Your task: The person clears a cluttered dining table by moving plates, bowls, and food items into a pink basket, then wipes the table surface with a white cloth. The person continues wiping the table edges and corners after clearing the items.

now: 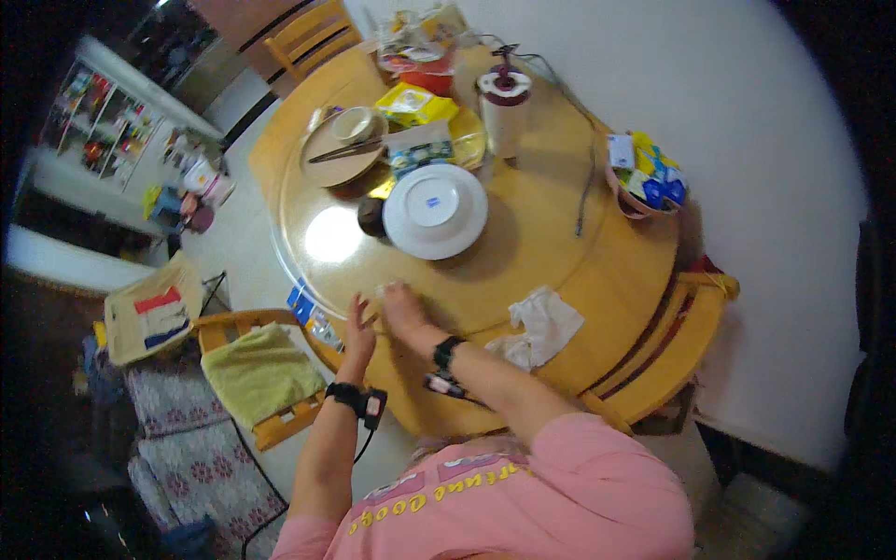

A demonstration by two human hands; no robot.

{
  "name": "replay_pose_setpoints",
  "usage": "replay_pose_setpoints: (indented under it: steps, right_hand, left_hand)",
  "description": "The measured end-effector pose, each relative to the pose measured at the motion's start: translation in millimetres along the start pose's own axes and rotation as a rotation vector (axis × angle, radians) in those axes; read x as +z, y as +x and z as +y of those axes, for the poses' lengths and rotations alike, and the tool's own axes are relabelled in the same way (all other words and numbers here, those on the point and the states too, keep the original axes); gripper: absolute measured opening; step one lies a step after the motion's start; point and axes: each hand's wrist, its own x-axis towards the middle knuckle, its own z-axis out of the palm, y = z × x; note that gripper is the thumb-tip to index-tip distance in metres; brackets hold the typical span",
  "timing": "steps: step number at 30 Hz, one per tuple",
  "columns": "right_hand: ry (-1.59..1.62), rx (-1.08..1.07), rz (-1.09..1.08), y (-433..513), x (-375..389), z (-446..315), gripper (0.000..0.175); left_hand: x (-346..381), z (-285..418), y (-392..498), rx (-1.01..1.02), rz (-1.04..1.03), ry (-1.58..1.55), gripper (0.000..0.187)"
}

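Observation:
My right hand [406, 309] is low over the near part of the round wooden table [560, 280], its fingers bent downward. A small whitish bit shows at its fingertips, too blurred to name, and I cannot tell whether the hand grips it. Just left of it is my left hand [360, 325], fingers apart, with nothing seen in it. Beyond both hands a white plate [435, 210] lies upside down, with a dark round object [371, 215] against its left side. A crumpled white cloth or tissue [546, 323] rests to the right of my right forearm.
Farther back are a round board [329, 164] with a bowl [353, 124] and chopsticks [343, 151], a yellow packet [416, 105] and a tall pump flask [504, 119]. A cable [588, 182] and a basket of packets [644, 178] lie right. Chairs [262, 374] flank the table.

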Motion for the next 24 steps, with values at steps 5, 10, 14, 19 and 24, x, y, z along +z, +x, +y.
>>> replay_pose_setpoints:
  steps: [5, 10, 14, 19, 24]
  right_hand:
    - [-0.272, -0.492, -0.04, -20.0, 29.1, -19.9, 0.015]
    - [-0.434, -0.352, -0.126, -48.6, -55.6, 10.1, 0.014]
    - [-0.28, -0.068, 0.094, -31.7, -155.5, 69.4, 0.011]
    - [-0.536, -0.015, 0.422, 0.4, -288.3, 129.5, 0.013]
    - [-0.348, 0.269, 0.37, 1.6, -280.6, 126.3, 0.018]
  left_hand:
    - [-26.7, -11.9, -5.0, -0.054, 0.135, 0.495, 0.055]
    - [-23.2, 3.0, 3.7, -0.003, -0.189, 1.086, 0.071]
    - [-5.3, 22.1, 1.4, -0.106, -0.249, 1.247, 0.107]
    - [-4.7, 31.6, 0.6, -0.205, -0.21, 1.253, 0.11]
    - [-22.5, 47.8, 16.2, -0.248, -0.2, 1.274, 0.109]
